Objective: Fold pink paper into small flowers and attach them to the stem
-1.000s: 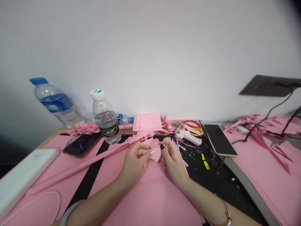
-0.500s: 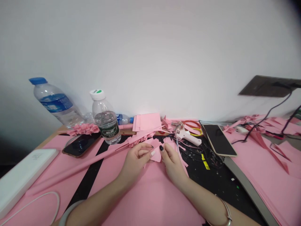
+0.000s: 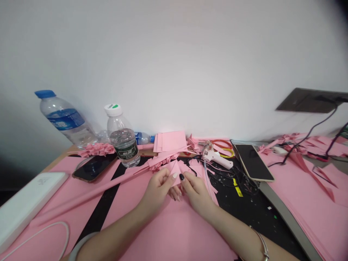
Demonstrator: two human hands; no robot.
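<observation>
Between my two hands is a small piece of folded pink paper [image 3: 175, 173], with a pointed top and crease lines on it. My left hand [image 3: 157, 188] pinches its left side, the thumb lying on the face of the paper. On the other side my right hand [image 3: 196, 188] grips the lower right part with thumb and fingers. Some fingertips show below the paper. Large pink sheets [image 3: 168, 228] lie under my hands. Just beyond, a long rolled pink paper stick [image 3: 108, 186] slants across the table, with ruffled pink paper [image 3: 164, 161] near its far end.
A glue gun [image 3: 217, 158] and tangled cables lie right of my hands, beside a phone [image 3: 254, 162]. Left stand a water bottle [image 3: 123, 141] and a larger blue-capped bottle [image 3: 66, 121]. A dark phone [image 3: 94, 168] and white power bank [image 3: 29, 203] are near. Cut paper squares [image 3: 171, 140] lean at the wall.
The paper has been turned and now shows a pointed top with creases. My fingers have shifted underneath it, and both thumbs have come closer together on its front.
</observation>
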